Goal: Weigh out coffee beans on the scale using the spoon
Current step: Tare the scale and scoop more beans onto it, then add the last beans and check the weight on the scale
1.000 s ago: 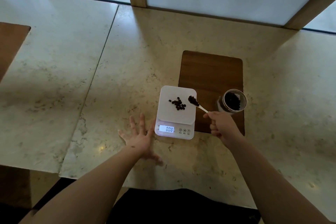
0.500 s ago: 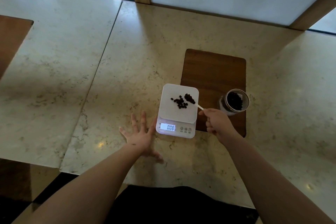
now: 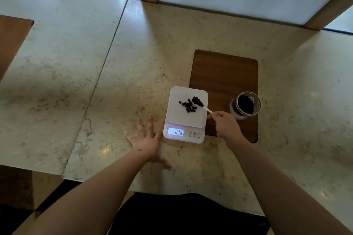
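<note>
A white digital scale point(image 3: 183, 118) sits on the marble counter, its lit display point(image 3: 176, 132) reading 018. A small pile of dark coffee beans point(image 3: 188, 106) lies on its platform. My right hand point(image 3: 226, 126) pinches the handle of a white spoon point(image 3: 206, 109), whose bowl, heaped with beans, hovers over the pile's right side. My left hand point(image 3: 145, 139) rests flat on the counter with fingers spread, its index finger touching the scale's left front corner. An open glass jar of beans point(image 3: 246, 105) stands to the right of the scale.
The jar stands on a brown wooden board point(image 3: 223, 74), and the scale's right edge overlaps this board. A seam in the marble counter point(image 3: 107, 59) runs left of my left hand. A wooden post and a frosted panel rise at the far edge.
My right hand carried the loaded spoon leftward from beside the jar to over the bean pile. The display reading went from 000 to 018. My left hand stayed put.
</note>
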### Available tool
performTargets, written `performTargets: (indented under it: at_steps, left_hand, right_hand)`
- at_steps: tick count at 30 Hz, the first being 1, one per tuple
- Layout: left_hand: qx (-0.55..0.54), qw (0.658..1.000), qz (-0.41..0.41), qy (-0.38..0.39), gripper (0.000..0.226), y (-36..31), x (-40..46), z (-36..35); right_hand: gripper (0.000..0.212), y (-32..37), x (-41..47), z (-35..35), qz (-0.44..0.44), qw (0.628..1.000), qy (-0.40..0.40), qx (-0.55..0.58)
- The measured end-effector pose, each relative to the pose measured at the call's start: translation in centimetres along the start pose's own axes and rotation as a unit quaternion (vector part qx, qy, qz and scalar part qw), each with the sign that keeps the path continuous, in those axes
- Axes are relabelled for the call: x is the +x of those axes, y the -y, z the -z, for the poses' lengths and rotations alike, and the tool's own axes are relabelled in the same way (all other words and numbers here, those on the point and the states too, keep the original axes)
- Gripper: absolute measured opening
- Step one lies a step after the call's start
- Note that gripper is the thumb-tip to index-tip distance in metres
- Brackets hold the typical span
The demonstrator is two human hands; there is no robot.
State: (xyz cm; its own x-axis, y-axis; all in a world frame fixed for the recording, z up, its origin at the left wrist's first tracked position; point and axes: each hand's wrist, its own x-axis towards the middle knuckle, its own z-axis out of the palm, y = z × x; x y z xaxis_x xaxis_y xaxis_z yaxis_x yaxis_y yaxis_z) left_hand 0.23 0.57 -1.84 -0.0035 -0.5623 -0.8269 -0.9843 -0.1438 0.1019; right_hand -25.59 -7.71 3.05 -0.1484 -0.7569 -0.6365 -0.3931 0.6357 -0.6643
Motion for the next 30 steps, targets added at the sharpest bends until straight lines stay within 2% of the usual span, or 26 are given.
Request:
performTargets:
  at_steps: [4, 23, 28, 30]
  left_hand:
    - [0.006, 1.000, 0.003, 0.000, 0.168, 0.0, 0.0, 0.0]
    - [0.008, 1.000, 0.006, -0.005, 0.165, 0.1, 0.1, -0.2]
    - [0.002, 1.000, 0.006, -0.003, 0.162, 0.3, 0.2, -0.1]
    - [0.003, 1.000, 0.004, -0.003, 0.161, 0.3, 0.3, -0.2]
  right_hand:
    - [0.031, -0.6, 0.1, -0.2, 0.070, 0.994, -0.035, -0.070]
    - [0.026, -1.9, -0.9, -0.5, 0.232, 0.952, -0.108, -0.165]
    - [0.027, -2.0, -1.0, -0.5, 0.249, 0.936, -0.127, -0.215]
    - [0.027, -2.0, -1.1, -0.6, 0.229, 0.945, -0.119, -0.200]
